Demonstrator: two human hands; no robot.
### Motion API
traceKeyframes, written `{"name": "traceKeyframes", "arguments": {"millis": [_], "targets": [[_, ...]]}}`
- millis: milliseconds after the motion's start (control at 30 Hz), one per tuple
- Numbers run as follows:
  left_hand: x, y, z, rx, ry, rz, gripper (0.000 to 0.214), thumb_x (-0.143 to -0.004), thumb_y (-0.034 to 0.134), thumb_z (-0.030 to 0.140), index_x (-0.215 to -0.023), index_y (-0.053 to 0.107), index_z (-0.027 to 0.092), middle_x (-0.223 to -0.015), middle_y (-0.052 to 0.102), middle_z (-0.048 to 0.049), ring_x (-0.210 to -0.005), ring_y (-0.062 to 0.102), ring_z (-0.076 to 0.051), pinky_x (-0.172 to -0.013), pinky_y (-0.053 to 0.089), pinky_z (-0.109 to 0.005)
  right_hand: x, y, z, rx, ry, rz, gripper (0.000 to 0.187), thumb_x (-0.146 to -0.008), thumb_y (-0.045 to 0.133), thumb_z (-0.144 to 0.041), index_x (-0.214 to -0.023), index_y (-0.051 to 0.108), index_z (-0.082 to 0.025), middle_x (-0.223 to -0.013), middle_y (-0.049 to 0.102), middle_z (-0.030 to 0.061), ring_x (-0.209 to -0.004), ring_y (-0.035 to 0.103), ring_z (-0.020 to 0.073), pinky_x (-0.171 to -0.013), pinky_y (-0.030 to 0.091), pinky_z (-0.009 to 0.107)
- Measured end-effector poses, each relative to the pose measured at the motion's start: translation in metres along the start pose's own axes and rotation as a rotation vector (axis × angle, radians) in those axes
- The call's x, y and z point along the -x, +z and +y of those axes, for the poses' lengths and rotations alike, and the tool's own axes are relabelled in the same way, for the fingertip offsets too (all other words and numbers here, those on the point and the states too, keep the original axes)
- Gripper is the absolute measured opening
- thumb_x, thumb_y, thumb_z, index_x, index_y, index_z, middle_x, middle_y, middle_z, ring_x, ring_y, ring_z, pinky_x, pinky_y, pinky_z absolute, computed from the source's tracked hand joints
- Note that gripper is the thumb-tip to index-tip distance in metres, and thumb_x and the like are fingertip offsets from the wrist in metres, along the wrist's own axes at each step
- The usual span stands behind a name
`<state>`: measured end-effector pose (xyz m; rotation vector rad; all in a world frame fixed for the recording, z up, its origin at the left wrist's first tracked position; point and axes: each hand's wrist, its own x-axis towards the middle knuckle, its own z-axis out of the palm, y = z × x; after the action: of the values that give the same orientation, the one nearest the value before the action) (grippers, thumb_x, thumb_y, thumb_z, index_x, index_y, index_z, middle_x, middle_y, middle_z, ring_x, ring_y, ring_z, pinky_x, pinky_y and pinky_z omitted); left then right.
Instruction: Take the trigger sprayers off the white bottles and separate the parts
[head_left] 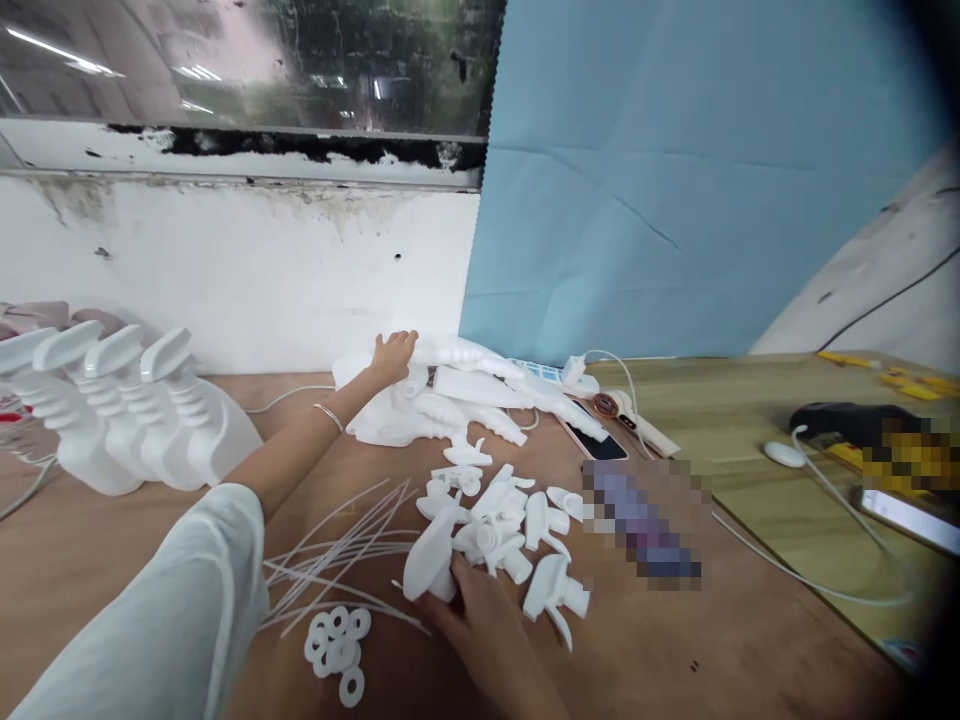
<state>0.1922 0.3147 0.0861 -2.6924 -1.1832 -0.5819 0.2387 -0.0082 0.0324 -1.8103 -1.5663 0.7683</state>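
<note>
My left hand (394, 358) reaches out to a pile of white plastic bottles (390, 422) with ribbed necks, lying on their sides against the wall. Its fingers are bent over the topmost bottle (450, 350). Close to me, my right hand (484, 625) grips a white trigger spray head (431, 558) by its lower side, with the smooth rounded back turned up. Around it lie several more white spray heads (491, 515). Thin white tubes (337, 560) are spread to the left, and white ring washers (339, 650) lie in a small heap nearer me.
Several white bottles (154, 420) stand in a row at the left. A phone (600, 435), a power strip (540, 372) and a cable lie behind the parts. On the right are a black and yellow tool (847, 420) and a lit phone (915, 520). A blue sheet (637, 180) covers the wall.
</note>
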Motion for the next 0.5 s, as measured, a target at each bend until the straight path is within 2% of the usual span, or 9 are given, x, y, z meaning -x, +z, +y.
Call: {"name": "traceKeyframes", "arguments": {"millis": [100,167,233,300,400,467,500], "targets": [[0.017,-0.026,0.001,0.05,0.027,0.003,0.047,-0.077,0.056,0.018,-0.121,0.041,0.01,-0.124,0.045,-0.0152,-0.119,0.038,-0.029,-0.098,0.029,-0.047,-0.001,0.007,0.0,0.18,-0.045,0.063,0.019,-0.083,0.051,-0.037,-0.085,0.057,-0.019,-0.078,0.066,0.0055,-0.072,0.061,0.0224,-0.061,0.038,0.028],[0.044,-0.051,0.006,0.103,0.033,0.025,0.05,-0.077,0.053,0.017,-0.123,0.037,0.008,-0.126,0.043,-0.0174,-0.122,0.034,-0.028,-0.098,0.029,-0.042,0.0,0.012,-0.002,0.25,-0.101,0.114,0.025,-0.085,0.046,-0.042,-0.083,0.056,-0.019,-0.077,0.065,0.006,-0.073,0.061,0.0236,-0.061,0.038,0.03],[0.088,-0.076,0.017,0.169,0.024,0.035,0.043,-0.082,0.047,0.024,-0.121,0.038,0.009,-0.123,0.047,-0.0157,-0.115,0.042,-0.026,-0.094,0.035,-0.038,0.003,0.016,-0.006,0.275,-0.18,0.167,0.029,-0.087,0.042,-0.044,-0.081,0.055,-0.019,-0.076,0.064,0.0058,-0.074,0.06,0.0236,-0.063,0.039,0.031],[0.143,-0.097,0.031,0.268,0.003,-0.012,0.035,-0.087,0.038,0.036,-0.113,0.045,0.014,-0.109,0.057,-0.0102,-0.098,0.054,-0.022,-0.083,0.042,-0.033,0.008,0.022,-0.012,0.272,-0.245,0.192,0.03,-0.087,0.04,-0.045,-0.081,0.054,-0.019,-0.075,0.063,0.0055,-0.074,0.06,0.023,-0.064,0.04,0.031],[0.229,-0.11,0.054,0.86,-0.239,-0.369,0.037,-0.087,0.032,0.046,-0.093,0.056,0.019,-0.086,0.063,-0.004,-0.074,0.058,-0.018,-0.064,0.046,-0.028,0.018,0.035,-0.025,0.293,-0.301,0.15,0.031,-0.086,0.041,-0.045,-0.085,0.054,-0.017,-0.075,0.063,0.0066,-0.071,0.059,0.0229,-0.061,0.041,0.031],[0.274,-0.105,0.068,1.116,-0.429,-0.459,0.036,-0.083,0.039,0.05,-0.082,0.059,0.02,-0.075,0.062,-0.0017,-0.066,0.057,-0.016,-0.056,0.044,-0.025,0.027,0.043,-0.033,0.324,-0.346,0.104,0.035,-0.084,0.044,-0.05,-0.086,0.054,-0.016,-0.078,0.063,0.0081,-0.073,0.059,0.0239,-0.062,0.042,0.032],[0.292,-0.099,0.073,1.203,-0.536,-0.446,0.034,-0.08,0.044,0.05,-0.079,0.059,0.02,-0.068,0.06,-0.0007,-0.06,0.055,-0.015,-0.052,0.043,-0.024,0.031,0.045,-0.036,0.334,-0.38,0.071,0.037,-0.082,0.045,-0.052,-0.086,0.054,-0.016,-0.08,0.063,0.0086,-0.076,0.059,0.0244,-0.064,0.042,0.033]]}}
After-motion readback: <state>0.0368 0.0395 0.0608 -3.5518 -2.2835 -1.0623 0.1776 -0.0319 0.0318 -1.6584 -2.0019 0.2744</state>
